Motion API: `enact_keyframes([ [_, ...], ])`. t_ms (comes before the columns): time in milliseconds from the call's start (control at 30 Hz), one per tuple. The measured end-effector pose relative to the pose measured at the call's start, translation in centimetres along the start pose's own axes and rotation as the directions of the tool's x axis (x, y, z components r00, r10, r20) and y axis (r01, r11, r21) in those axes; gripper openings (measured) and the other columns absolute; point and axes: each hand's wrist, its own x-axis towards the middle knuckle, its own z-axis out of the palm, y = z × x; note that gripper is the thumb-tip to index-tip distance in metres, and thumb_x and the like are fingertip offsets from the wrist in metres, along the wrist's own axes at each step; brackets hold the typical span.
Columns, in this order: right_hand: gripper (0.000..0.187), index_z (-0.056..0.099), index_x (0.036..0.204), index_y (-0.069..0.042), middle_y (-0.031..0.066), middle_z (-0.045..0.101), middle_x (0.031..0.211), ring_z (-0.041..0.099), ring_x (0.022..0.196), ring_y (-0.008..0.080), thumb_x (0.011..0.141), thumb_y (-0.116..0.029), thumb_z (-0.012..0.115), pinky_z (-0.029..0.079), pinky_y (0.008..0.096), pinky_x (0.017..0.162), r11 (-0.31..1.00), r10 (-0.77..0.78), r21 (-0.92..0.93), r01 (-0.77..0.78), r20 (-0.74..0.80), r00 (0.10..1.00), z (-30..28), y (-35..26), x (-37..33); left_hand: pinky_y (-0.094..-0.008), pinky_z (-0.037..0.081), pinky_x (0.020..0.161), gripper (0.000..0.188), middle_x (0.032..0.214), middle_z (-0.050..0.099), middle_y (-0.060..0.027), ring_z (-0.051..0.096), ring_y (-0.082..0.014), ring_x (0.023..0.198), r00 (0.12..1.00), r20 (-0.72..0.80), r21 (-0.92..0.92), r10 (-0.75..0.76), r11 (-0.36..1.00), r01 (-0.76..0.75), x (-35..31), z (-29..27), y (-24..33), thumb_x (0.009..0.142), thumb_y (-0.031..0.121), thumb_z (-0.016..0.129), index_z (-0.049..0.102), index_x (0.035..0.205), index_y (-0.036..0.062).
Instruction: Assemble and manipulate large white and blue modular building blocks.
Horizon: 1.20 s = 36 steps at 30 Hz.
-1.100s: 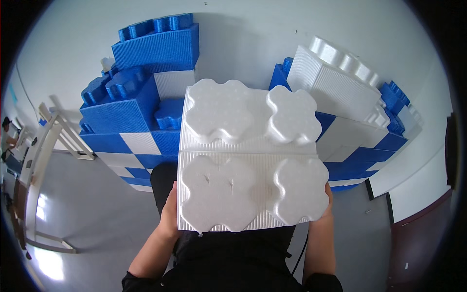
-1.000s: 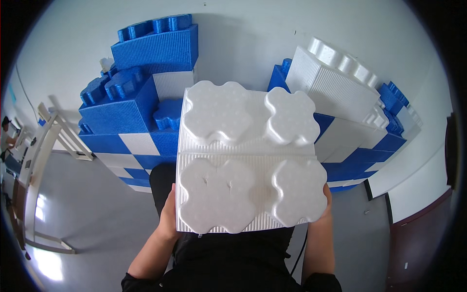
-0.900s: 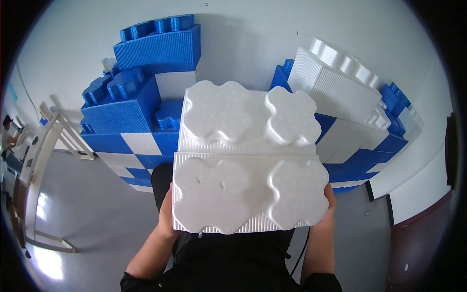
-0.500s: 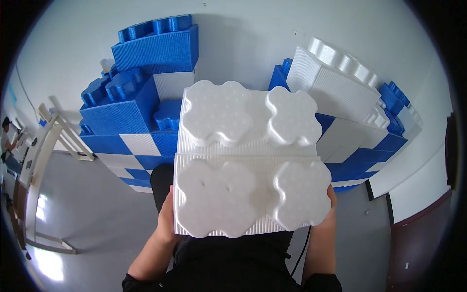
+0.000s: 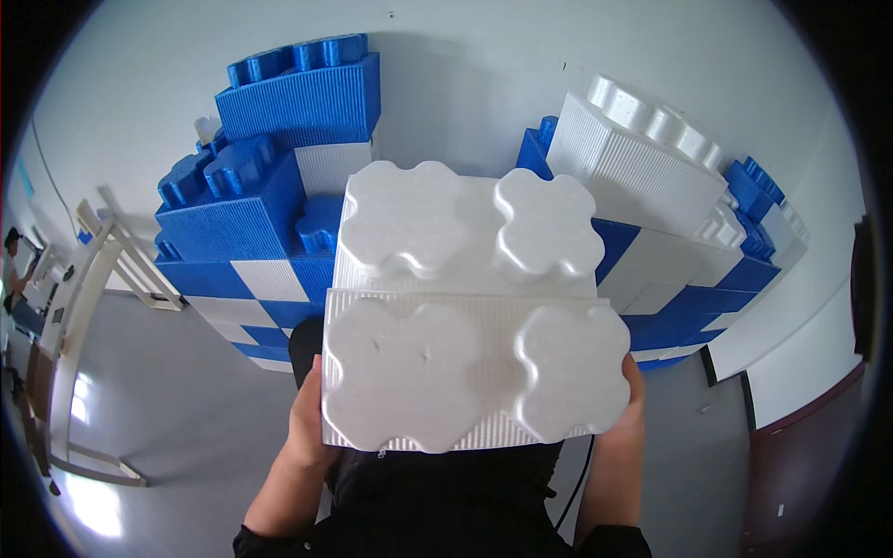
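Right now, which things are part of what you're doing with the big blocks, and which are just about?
In use:
- left hand, right hand
- near white block, between them
- probably far white block, just beyond
- perhaps blue-and-white stacks

Just about:
- pale frame
- dark red panel

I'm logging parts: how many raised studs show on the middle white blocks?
4: far-left stud and far-right stud on the far white block; near-left stud and near-right stud on the near white block. Others may be hidden underneath.

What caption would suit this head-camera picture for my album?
Left hand and right hand hold a white studded block, blue and white blocks stacked beyond.
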Motion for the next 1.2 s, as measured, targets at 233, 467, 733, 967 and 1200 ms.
enact_keyframes([
  [233,0.046,0.053,0.133,0.001,0.0151,0.063,0.128,0.063,0.113,0.0261,0.102,-0.03,0.041,0.052,0.0389,0.094,0.978,-0.074,-0.207,0.03,-0.206,0.976,3.3,-0.1,-0.7,-0.038,0.045,0.101,0.054,0.133,0.057,-0.0147,0.057,-0.0257,0.12,0.993,0.012,0.032,0.116,0.993,-0.117,-0.1,-0.7,0.5,0.106,0.039,0.03,0.041,0.143,-0.0001],
  [467,0.046,0.053,0.134,0.002,0.0145,0.062,0.129,0.061,0.117,0.0248,0.101,-0.03,0.048,0.048,0.0361,0.098,0.994,-0.052,-0.105,0.032,-0.196,0.979,2.5,-1.2,-0.1,-0.0365,0.043,0.104,0.053,0.135,0.055,-0.014,0.056,-0.024,0.121,0.999,0.001,-0.059,0.043,0.997,-0.043,0.2,0.3,0.5,0.108,0.036,0.027,0.038,0.145,-0.0002],
  [733,0.049,0.051,0.135,0.001,0.0155,0.061,0.129,0.061,0.115,0.0291,0.098,-0.032,0.05,0.049,0.0423,0.099,0.951,-0.303,-0.01,0.308,-0.203,0.931,-1.6,-2.1,-2.8,-0.0364,0.031,0.113,0.056,0.146,0.045,-0.0149,0.046,-0.0219,0.132,0.98,0.138,0.202,0.141,0.965,-0.167,-1.2,6.2,4.2,0.107,0.036,0.025,0.029,0.152,0.0021],
  [967,0.052,0.05,0.136,0.0,0.0158,0.058,0.132,0.058,0.118,0.031,0.096,-0.034,0.051,0.047,0.0443,0.101,0.849,-0.529,-0.063,0.525,-0.126,0.84,-2.3,-2.3,-10.7,-0.0387,0.051,0.097,0.048,0.129,0.061,-0.0169,0.064,-0.0269,0.111,0.972,0.174,-0.26,0.158,0.959,-0.11,0.9,2.6,4.9,0.101,0.028,0.048,0.049,0.137,-0.0026],
  [1200,0.054,0.05,0.136,0.0,0.016,0.057,0.134,0.056,0.12,0.0319,0.096,-0.035,0.051,0.046,0.0453,0.103,0.727,-0.671,-0.098,0.68,0.11,0.733,-4.4,-10.0,-6.5,-0.0322,0.035,0.109,0.052,0.135,0.057,-0.0151,0.052,-0.0251,0.126,0.969,0.247,0.501,0.006,0.855,-0.133,2.8,6.0,4.0,0.101,0.029,0.049,0.046,0.141,-0.004],
])
